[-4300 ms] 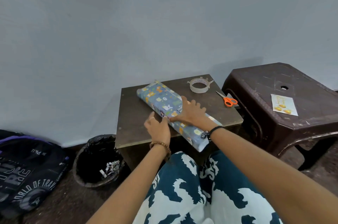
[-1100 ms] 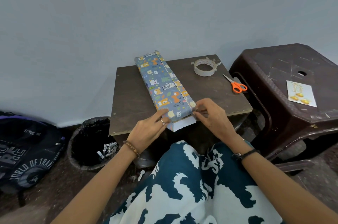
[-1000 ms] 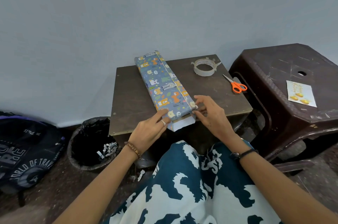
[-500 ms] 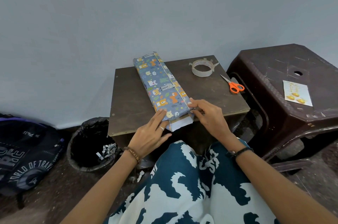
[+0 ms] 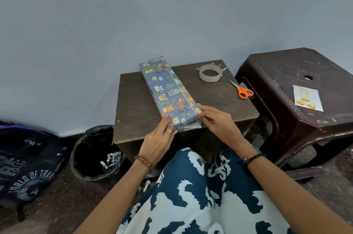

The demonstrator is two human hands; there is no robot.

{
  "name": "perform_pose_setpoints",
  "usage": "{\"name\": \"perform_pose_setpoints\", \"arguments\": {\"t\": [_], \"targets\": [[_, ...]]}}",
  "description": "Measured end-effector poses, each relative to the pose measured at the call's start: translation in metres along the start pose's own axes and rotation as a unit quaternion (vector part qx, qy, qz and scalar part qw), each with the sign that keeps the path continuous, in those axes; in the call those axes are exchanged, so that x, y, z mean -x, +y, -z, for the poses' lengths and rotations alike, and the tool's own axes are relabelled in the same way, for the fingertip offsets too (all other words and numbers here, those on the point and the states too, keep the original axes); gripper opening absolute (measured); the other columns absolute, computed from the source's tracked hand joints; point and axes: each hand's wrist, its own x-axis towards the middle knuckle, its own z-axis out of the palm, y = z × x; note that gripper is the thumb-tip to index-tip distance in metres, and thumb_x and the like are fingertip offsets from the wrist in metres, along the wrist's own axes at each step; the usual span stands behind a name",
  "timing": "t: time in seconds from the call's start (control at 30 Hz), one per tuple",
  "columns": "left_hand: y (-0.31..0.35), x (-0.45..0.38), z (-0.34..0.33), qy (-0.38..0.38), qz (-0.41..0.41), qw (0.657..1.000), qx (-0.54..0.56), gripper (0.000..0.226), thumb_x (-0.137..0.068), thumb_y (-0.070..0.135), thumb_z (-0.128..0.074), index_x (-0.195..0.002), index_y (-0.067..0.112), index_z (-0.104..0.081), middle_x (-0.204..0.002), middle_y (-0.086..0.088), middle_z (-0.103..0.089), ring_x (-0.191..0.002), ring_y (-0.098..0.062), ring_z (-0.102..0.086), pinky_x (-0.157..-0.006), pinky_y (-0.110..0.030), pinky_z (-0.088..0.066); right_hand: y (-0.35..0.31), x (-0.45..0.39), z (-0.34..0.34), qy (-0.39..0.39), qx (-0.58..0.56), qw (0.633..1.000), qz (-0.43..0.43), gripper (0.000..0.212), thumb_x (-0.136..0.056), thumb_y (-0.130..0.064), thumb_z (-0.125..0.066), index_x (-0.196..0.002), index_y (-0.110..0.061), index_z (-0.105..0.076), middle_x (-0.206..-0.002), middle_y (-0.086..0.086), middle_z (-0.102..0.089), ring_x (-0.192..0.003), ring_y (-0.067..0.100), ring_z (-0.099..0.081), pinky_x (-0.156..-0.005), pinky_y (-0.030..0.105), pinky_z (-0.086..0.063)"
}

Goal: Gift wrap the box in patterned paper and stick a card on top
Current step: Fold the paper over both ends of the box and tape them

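Wrapped box (image 5: 169, 93) lies lengthwise on the small brown table (image 5: 137, 104), far end by the wall, near end at the table's front edge w/ a white paper flap sticking out under it. Left hand (image 5: 159, 141) lies flat, fingers straight, tips pressing the near-left corner of the paper; not gripping anything. Right hand (image 5: 217, 121) is at the near-right corner, fingers curled, pinching the paper edge there. Vs 0.5 s ago: both hands sit about where they were, left fingers a bit further onto the box top, box unmoved. Vs 4.3 s ago: box was diagonal w/ both hands mid-length, now it's nearly square to the person. Tape roll (image 5: 210, 72) & orange scissors (image 5: 242, 90) on the table's right side, apart from the box. Card (image 5: 308, 98) lies on the dark plastic stool (image 5: 277, 73) to the right. Bin (image 5: 95, 154) & backpack (image 5: 24, 165) on the floor at left.
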Motion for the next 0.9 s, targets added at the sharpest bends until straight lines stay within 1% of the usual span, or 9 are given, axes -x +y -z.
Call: {"name": "perform_pose_setpoints", "arguments": {"t": [0.1,0.2,0.37,0.57,0.6,0.67,0.73,0.8,0.9], "targets": [[0.0,-0.001,0.001,-0.006,0.003,1.0,0.0,0.027,-0.09,0.022,-0.042,-0.083,0.008,-0.065,-0.113,-0.009,-0.066,-0.085,-0.017,-0.07,-0.044,-0.024,-0.053,0.003,0.005,0.005,-0.057,0.037,0.997,0.042,0.022,-0.086,-0.007,-0.059,-0.105,-0.015,-0.063,-0.139,0.003,-0.048,-0.094,0.014,-0.063,-0.071,0.03,-0.057],[-0.002,-0.001,0.001,-0.014,0.013,1.0,0.021,0.026,-0.089,0.019,-0.041,-0.086,0.007,-0.064,-0.115,-0.009,-0.064,-0.086,-0.018,-0.07,-0.044,-0.023,-0.052,0.004,0.006,0.007,-0.112,0.084,0.988,0.059,0.028,-0.085,-0.015,-0.06,-0.112,-0.019,-0.054,-0.146,0.002,-0.036,-0.103,0.015,-0.058,-0.068,0.02,-0.048],[-0.012,0.001,0.003,-0.024,0.022,0.998,0.057,0.024,-0.088,0.015,-0.039,-0.09,0.005,-0.061,-0.123,-0.008,-0.06,-0.09,-0.021,-0.069,-0.048,-0.028,-0.054,-0.004,-0.003,0.0,-0.054,0.16,0.978,0.124,0.02,-0.09,-0.025,-0.042,-0.091,-0.015,-0.059,-0.13,0.011,-0.055,-0.089,0.025,-0.066,-0.068,0.032,-0.056],[-0.015,0.005,0.01,-0.02,0.014,0.999,0.04,0.025,-0.087,0.018,-0.038,-0.09,0.006,-0.06,-0.119,-0.006,-0.06,-0.082,-0.018,-0.069,-0.047,-0.024,-0.053,-0.01,-0.003,-0.004,-0.033,0.168,0.977,0.13,0.023,-0.09,-0.023,-0.043,-0.085,-0.013,-0.063,-0.119,0.01,-0.063,-0.083,0.02,-0.067,-0.066,0.029,-0.053],[-0.011,0.005,0.011,-0.01,0.01,1.0,0.024,0.027,-0.087,0.019,-0.039,-0.089,0.006,-0.062,-0.117,-0.007,-0.062,-0.085,-0.017,-0.069,-0.052,-0.023,-0.055,-0.011,-0.002,-0.004,-0.032,0.164,0.978,0.124,0.023,-0.09,-0.023,-0.043,-0.084,-0.013,-0.064,-0.117,0.009,-0.063,-0.081,0.019,-0.067,-0.066,0.028,-0.052],[-0.006,0.005,0.01,0.004,-0.001,1.0,-0.01,0.029,-0.088,0.023,-0.039,-0.089,0.006,-0.063,-0.115,-0.009,-0.062,-0.098,-0.02,-0.066,-0.077,-0.028,-0.055,-0.011,-0.002,-0.004,-0.025,0.154,0.982,0.11,0.023,-0.089,-0.022,-0.044,-0.083,-0.014,-0.064,-0.116,0.007,-0.064,-0.081,0.017,-0.067,-0.067,0.026,-0.051],[-0.002,0.006,0.007,0.013,-0.01,0.999,-0.043,0.031,-0.089,0.031,-0.041,-0.091,0.008,-0.062,-0.12,-0.012,-0.059,-0.113,-0.023,-0.057,-0.102,-0.04,-0.041,-0.011,-0.001,-0.004,-0.02,0.145,0.984,0.099,0.023,-0.089,-0.022,-0.044,-0.082,-0.014,-0.064,-0.116,0.008,-0.064,-0.082,0.018,-0.067,-0.068,0.026,-0.052],[0.002,0.006,0.002,0.02,-0.033,0.996,-0.075,0.035,-0.086,0.039,-0.044,-0.099,0.009,-0.059,-0.127,-0.015,-0.057,-0.123,-0.024,-0.044,-0.106,-0.046,-0.03,-0.011,-0.001,-0.005,-0.018,0.141,0.985,0.094,0.022,-0.089,-0.022,-0.044,-0.081,-0.013,-0.063,-0.116,0.007,-0.064,-0.083,0.018,-0.067,-0.067,0.027,-0.054],[0.012,-0.002,-0.004,0.024,-0.095,0.987,-0.127,0.042,-0.085,0.042,-0.048,-0.11,0.01,-0.059,-0.131,-0.016,-0.054,-0.128,-0.024,-0.035,-0.107,-0.048,-0.026,-0.012,-0.002,-0.006,-0.018,0.138,0.986,0.097,0.022,-0.089,-0.022,-0.045,-0.081,-0.013,-0.063,-0.113,0.007,-0.064,-0.084,0.017,-0.067,-0.068,0.027,-0.054]]}}
